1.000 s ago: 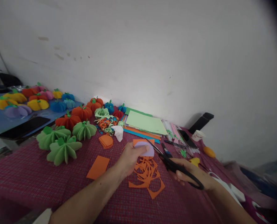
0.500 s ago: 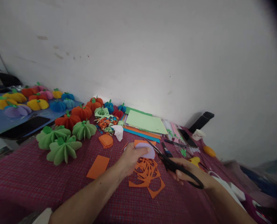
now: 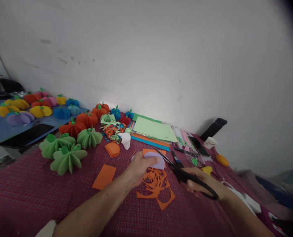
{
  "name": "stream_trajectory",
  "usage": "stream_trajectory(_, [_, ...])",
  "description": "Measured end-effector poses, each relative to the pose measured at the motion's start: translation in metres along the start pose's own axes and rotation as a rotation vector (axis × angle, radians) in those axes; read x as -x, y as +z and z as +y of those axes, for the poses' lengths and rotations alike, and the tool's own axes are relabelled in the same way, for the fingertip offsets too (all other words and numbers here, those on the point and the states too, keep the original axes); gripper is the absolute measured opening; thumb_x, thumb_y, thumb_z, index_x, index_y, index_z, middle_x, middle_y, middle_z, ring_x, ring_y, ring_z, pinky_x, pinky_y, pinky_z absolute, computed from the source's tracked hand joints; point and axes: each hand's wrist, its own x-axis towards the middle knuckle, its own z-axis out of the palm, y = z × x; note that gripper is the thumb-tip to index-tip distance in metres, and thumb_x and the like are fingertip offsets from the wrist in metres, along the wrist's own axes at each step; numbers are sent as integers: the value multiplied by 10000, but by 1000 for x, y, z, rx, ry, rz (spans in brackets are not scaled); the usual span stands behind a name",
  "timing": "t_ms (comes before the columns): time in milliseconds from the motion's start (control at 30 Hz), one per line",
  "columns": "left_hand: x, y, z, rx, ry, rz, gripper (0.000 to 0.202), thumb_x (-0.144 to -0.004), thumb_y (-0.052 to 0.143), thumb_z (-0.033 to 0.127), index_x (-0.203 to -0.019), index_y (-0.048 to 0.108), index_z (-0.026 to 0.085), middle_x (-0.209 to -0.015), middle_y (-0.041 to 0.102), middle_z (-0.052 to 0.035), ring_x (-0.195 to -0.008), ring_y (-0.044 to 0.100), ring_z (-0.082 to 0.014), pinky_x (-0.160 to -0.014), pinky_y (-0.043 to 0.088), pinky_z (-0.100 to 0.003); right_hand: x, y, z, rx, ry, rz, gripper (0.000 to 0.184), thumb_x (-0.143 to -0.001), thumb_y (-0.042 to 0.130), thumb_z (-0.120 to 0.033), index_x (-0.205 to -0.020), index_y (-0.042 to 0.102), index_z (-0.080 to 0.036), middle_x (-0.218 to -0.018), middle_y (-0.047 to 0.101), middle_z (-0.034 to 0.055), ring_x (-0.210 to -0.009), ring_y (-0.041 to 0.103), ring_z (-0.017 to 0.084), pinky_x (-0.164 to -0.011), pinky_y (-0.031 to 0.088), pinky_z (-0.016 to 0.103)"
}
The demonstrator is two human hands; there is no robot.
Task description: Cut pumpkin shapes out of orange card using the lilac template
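A rounded piece of purple paper point(image 3: 160, 162) lies against orange paper point(image 3: 147, 151), and my left hand point(image 3: 139, 167) pinches the two together with its thumb on top. Black-handled scissors point(image 3: 188, 177) are gripped in my right hand point(image 3: 201, 179). Their blades point up and left, right at the papers' right edge; whether the blades are parted is hard to tell. Below the held paper, curled orange paper scraps point(image 3: 154, 180) lie in a heap on the checked red cloth point(image 3: 126, 210). Part of the purple piece is hidden behind my left hand.
An orange paper rectangle point(image 3: 104, 176) and rounded orange pieces point(image 3: 112, 149) lie to the left. Green paper pumpkins point(image 3: 68, 158) stand further left. Behind are stacked coloured sheets point(image 3: 155, 129). A phone point(image 3: 198, 145), a paper cup point(image 3: 210, 142) and a marker point(image 3: 177, 159) lie right.
The scissors' lower handle and my right hand have shifted slightly to the right. My left hand keeps its hold on the papers, almost unmoved.
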Motion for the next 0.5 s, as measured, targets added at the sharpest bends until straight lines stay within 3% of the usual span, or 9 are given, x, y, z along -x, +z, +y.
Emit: stream_trajectory(500, [2, 2, 2, -23, -43, -18, 130, -581, 699, 220, -650, 665, 114, -610, 637, -33, -537, 558, -125, -626, 426, -268, 5, -7, -5, 23, 22, -27, 419, -792, 489, -512, -931, 536, -120, -607, 409, -28, -446, 364, 55, -385, 279, 173])
